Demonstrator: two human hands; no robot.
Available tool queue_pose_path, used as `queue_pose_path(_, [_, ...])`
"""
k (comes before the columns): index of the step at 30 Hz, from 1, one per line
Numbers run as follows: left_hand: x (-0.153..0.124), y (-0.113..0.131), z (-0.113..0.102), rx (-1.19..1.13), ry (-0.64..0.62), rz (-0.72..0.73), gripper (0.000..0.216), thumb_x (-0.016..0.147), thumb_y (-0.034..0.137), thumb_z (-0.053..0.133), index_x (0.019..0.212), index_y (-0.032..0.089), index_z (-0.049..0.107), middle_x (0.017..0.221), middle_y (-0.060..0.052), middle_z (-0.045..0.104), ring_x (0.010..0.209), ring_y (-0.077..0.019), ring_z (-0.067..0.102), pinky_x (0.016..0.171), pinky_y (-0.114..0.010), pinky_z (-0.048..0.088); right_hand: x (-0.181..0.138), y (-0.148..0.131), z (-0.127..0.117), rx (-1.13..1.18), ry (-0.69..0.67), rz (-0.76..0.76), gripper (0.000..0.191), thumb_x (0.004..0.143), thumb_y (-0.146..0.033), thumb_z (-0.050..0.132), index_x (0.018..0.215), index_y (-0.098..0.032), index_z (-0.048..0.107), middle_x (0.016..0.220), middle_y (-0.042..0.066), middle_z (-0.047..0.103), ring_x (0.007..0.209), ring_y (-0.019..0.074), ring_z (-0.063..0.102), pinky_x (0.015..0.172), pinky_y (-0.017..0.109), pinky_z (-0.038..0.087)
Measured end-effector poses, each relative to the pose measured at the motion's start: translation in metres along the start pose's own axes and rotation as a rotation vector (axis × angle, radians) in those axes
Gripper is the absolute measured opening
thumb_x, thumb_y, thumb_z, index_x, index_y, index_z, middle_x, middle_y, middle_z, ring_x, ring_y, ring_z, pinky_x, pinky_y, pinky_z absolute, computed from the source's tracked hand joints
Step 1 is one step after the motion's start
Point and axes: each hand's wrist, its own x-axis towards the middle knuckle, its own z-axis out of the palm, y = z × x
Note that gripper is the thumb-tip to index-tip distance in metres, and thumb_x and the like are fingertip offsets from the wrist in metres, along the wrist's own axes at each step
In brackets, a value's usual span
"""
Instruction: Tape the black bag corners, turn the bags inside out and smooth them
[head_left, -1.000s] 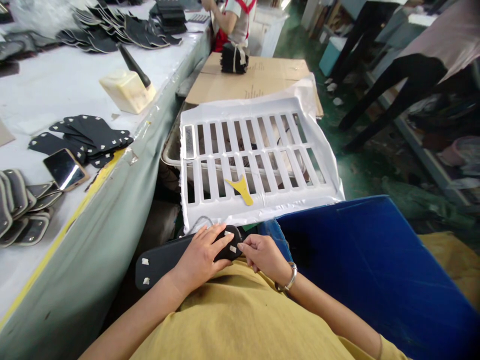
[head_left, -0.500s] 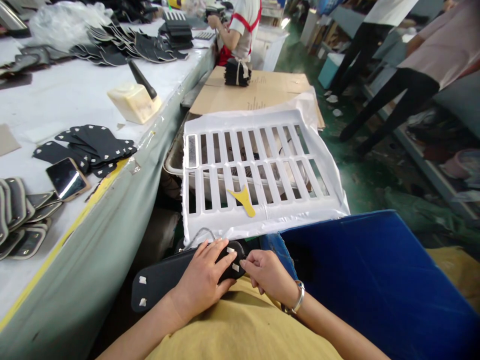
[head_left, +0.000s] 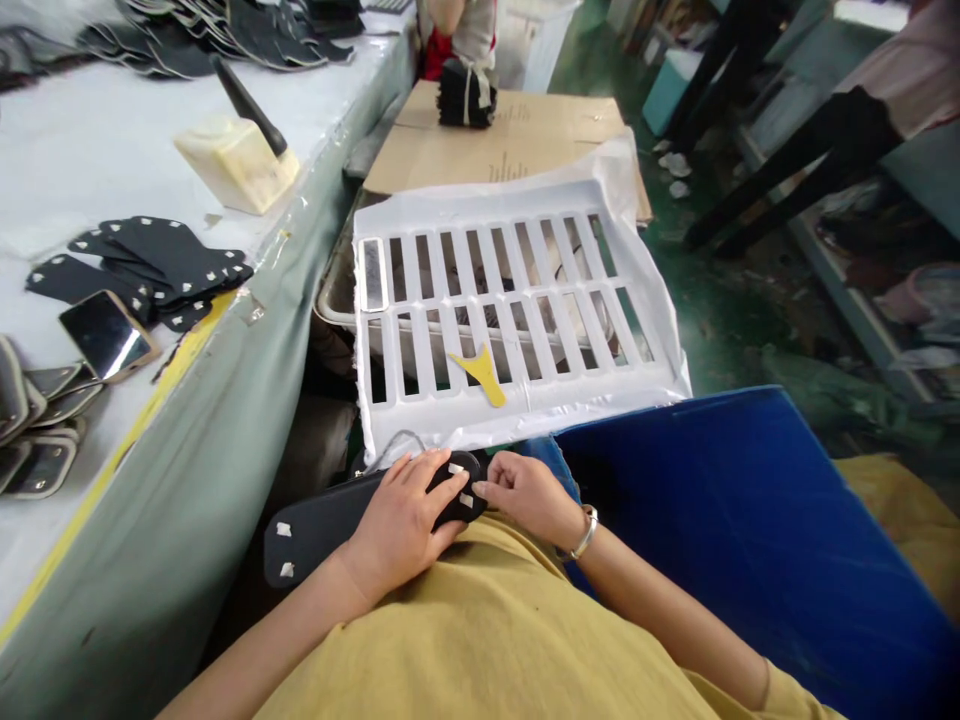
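Observation:
In my lap lies a long black padded piece (head_left: 322, 530) with rounded ends and small whitish tabs at both ends. My left hand (head_left: 405, 515) rests flat across its right part, fingers spread and pressing on top. At the right end, by a tab, my right hand (head_left: 534, 502) is closed in a pinch, thumb and forefinger together at the piece's edge. Whatever that pinch holds is too small or hidden to make out. Just beyond the hands is a white slotted panel (head_left: 420, 418), with a yellow Y-shaped piece (head_left: 484, 375) lying on it.
On the table (head_left: 225, 400) to the left are a phone (head_left: 107, 335), black tabbed pieces (head_left: 169, 255) and a cream block container with a dark handle (head_left: 232, 165). A blue box (head_left: 720, 500) stands at my right. Cardboard (head_left: 517, 130) bears a tied black bundle (head_left: 466, 93). Other people are farther off.
The view has tilted down slightly, so the surroundings sit higher in the picture. My right fingers have shifted a little at the piece's end; the left hand stays on top.

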Motion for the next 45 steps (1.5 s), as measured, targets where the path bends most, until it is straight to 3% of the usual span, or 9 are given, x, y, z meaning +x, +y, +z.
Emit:
queue_pose_path(4, [-0.001, 0.003, 0.001, -0.013, -0.003, -0.007, 0.042, 0.077, 0.031, 0.062, 0.116, 0.019, 0.056, 0.128, -0.014, 0.048, 0.117, -0.0296, 0.045, 0.099, -0.05, 0.036, -0.003, 0.008, 0.003, -0.046, 0.116, -0.347, 0.039, 0.082, -0.03, 0.057, 0.119, -0.021, 0.048, 0.103, 0.006, 0.056, 0.084, 0.0139, 0.057, 0.078, 0.029, 0.05])
queue_pose_path(6, [-0.002, 0.002, 0.001, -0.02, -0.004, -0.01, 0.041, 0.076, 0.031, 0.063, 0.115, 0.019, 0.057, 0.127, -0.014, 0.049, 0.117, -0.0292, 0.045, 0.1, -0.05, 0.035, -0.003, 0.007, 0.004, -0.169, 0.108, -0.473, 0.038, 0.085, -0.028, 0.052, 0.123, -0.024, 0.05, 0.116, 0.008, 0.051, 0.101, 0.0172, 0.054, 0.091, 0.033, 0.046])
queue_pose_path(8, [-0.004, -0.002, 0.0, -0.038, -0.017, -0.003, 0.045, 0.074, 0.028, 0.065, 0.116, 0.02, 0.056, 0.128, -0.014, 0.047, 0.118, -0.0291, 0.044, 0.101, -0.05, 0.034, -0.004, 0.005, 0.004, -0.278, 0.084, -0.528, 0.033, 0.088, -0.027, 0.048, 0.12, -0.023, 0.054, 0.115, 0.008, 0.052, 0.105, 0.0185, 0.052, 0.095, 0.034, 0.044])
queue_pose_path(14, [-0.022, -0.022, -0.014, -0.145, -0.09, 0.005, 0.072, 0.068, 0.021, 0.068, 0.133, 0.021, 0.037, 0.136, -0.011, 0.041, 0.124, -0.0248, 0.039, 0.104, -0.044, 0.034, -0.005, 0.002, 0.001, -0.381, 0.065, -0.525, 0.035, 0.089, -0.029, 0.047, 0.122, -0.021, 0.055, 0.122, 0.011, 0.05, 0.108, 0.0196, 0.053, 0.096, 0.033, 0.044])
queue_pose_path(19, [-0.04, -0.022, -0.02, -0.016, -0.046, -0.064, 0.06, 0.066, 0.026, 0.072, 0.121, 0.016, 0.048, 0.132, -0.014, 0.047, 0.122, -0.0272, 0.043, 0.104, -0.046, 0.034, -0.004, 0.0, -0.001, -0.489, 0.101, -0.595, 0.034, 0.088, -0.028, 0.05, 0.12, -0.021, 0.057, 0.135, 0.011, 0.041, 0.118, 0.0227, 0.046, 0.101, 0.038, 0.04])
queue_pose_path(27, [-0.045, -0.015, -0.013, 0.036, -0.006, -0.09, 0.052, 0.068, 0.024, 0.071, 0.115, 0.013, 0.051, 0.13, -0.016, 0.049, 0.121, -0.0266, 0.044, 0.104, -0.045, 0.033, -0.002, -0.013, -0.002, -0.705, 0.053, -0.762, 0.034, 0.089, -0.021, 0.047, 0.121, -0.017, 0.052, 0.13, 0.01, 0.05, 0.121, 0.0216, 0.043, 0.103, 0.041, 0.036])
queue_pose_path(34, [-0.042, -0.014, -0.018, -0.025, 0.012, -0.134, 0.052, 0.065, 0.024, 0.072, 0.112, 0.015, 0.052, 0.128, -0.014, 0.051, 0.119, -0.0264, 0.045, 0.104, -0.044, 0.034, 0.002, -0.03, -0.004, -0.789, -0.009, -0.728, 0.065, 0.075, -0.047, 0.064, 0.125, -0.011, 0.047, 0.122, 0.014, 0.053, 0.11, 0.0271, 0.05, 0.098, 0.046, 0.038])
queue_pose_path(40, [-0.042, -0.015, -0.018, -0.045, 0.016, -0.141, 0.049, 0.068, 0.024, 0.07, 0.112, 0.015, 0.052, 0.129, -0.014, 0.051, 0.12, -0.0265, 0.045, 0.104, -0.046, 0.034, 0.005, -0.037, -0.004, -0.787, -0.01, -0.686, 0.063, 0.07, -0.042, 0.07, 0.122, -0.012, 0.05, 0.118, 0.013, 0.052, 0.105, 0.0258, 0.05, 0.093, 0.042, 0.043])
queue_pose_path(45, [-0.043, -0.018, -0.018, -0.025, -0.015, -0.131, 0.049, 0.07, 0.026, 0.069, 0.115, 0.015, 0.053, 0.131, -0.015, 0.049, 0.121, -0.0274, 0.044, 0.104, -0.046, 0.033, 0.006, -0.035, 0.001, -0.831, -0.007, -0.677, 0.062, 0.074, -0.045, 0.066, 0.125, -0.014, 0.049, 0.127, 0.011, 0.049, 0.118, 0.026, 0.043, 0.103, 0.042, 0.035])
